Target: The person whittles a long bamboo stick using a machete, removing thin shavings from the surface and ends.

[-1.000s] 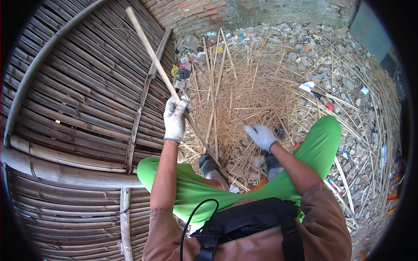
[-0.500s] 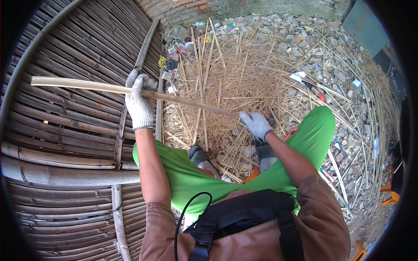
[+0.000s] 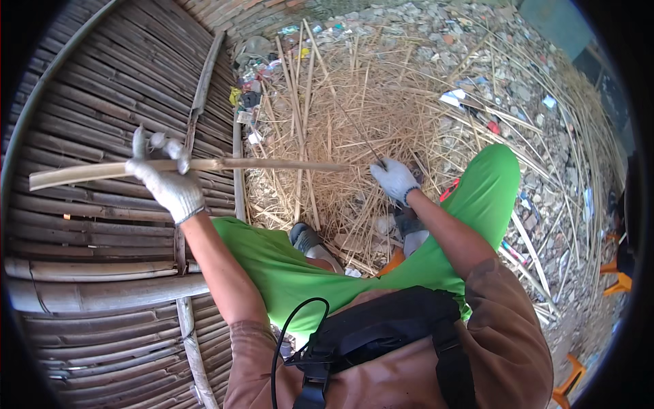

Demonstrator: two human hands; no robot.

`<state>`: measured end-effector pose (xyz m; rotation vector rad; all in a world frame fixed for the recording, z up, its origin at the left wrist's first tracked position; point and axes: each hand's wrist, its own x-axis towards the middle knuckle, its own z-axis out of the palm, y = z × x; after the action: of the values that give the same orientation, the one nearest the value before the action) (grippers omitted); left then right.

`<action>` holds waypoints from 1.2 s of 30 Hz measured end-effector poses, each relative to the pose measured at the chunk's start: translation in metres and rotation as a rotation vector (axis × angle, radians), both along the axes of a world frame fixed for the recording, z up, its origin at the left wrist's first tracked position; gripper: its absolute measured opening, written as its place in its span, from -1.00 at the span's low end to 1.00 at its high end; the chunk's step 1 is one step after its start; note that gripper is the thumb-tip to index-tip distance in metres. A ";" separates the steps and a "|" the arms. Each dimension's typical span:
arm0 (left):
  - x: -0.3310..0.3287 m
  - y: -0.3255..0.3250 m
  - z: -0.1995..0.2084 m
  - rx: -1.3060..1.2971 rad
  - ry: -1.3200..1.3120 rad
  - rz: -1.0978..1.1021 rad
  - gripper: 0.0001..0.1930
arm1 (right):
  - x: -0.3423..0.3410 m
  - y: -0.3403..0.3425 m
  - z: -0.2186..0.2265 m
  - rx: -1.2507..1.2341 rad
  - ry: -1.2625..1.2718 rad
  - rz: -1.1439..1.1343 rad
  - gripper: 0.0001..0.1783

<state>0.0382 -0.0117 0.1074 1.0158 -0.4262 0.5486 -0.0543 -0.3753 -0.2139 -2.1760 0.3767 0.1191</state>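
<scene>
A long split bamboo strip (image 3: 286, 164) lies nearly level across the left and middle of the view. My left hand (image 3: 167, 180), in a white knit glove, holds it toward its left end; the strip passes between palm and fingers, with some fingers raised and loosely bent. My right hand (image 3: 395, 180), gloved too, is closed on a thin dark rod-like tool (image 3: 355, 128), perhaps a blade seen edge-on, slanting away up and left. Its handle is hidden in the fist. The strip's right end is just left of this hand.
A bamboo-slat panel (image 3: 102, 225) fills the left side. Bamboo shavings (image 3: 381, 88) are heaped ahead of my feet, with several long strips (image 3: 300, 102) lying on them. Rubble and litter (image 3: 538, 129) spread to the right; a brick wall (image 3: 238, 17) stands behind.
My left hand has moved left and nearer, its fingers loosening, and the strip has shifted left and become more level. The thin tool in my right hand now shows clearly.
</scene>
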 end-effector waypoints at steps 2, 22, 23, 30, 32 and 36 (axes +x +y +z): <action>0.000 0.005 0.000 0.076 -0.010 -0.052 -0.10 | 0.002 0.000 -0.007 -0.014 -0.003 -0.009 -0.35; -0.016 -0.033 0.040 0.106 0.007 0.153 -0.17 | -0.026 0.020 -0.138 -0.581 0.100 0.964 -0.54; -0.030 -0.025 0.053 0.139 -0.018 0.207 -0.16 | -0.025 0.017 -0.151 -0.552 0.167 0.981 -0.52; -0.030 -0.047 0.021 0.164 0.161 0.154 -0.14 | -0.032 0.020 -0.093 0.182 0.485 0.305 -0.42; -0.006 -0.074 -0.028 0.076 0.357 0.101 -0.29 | -0.035 0.023 -0.048 0.269 0.562 0.125 -0.43; 0.018 -0.059 -0.053 0.136 0.118 -0.010 -0.33 | -0.037 0.046 0.020 0.109 0.324 0.272 -0.47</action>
<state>0.0563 -0.0703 0.0548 1.1694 -0.3667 0.4526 -0.0917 -0.3296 -0.1941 -2.0905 0.2450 0.6348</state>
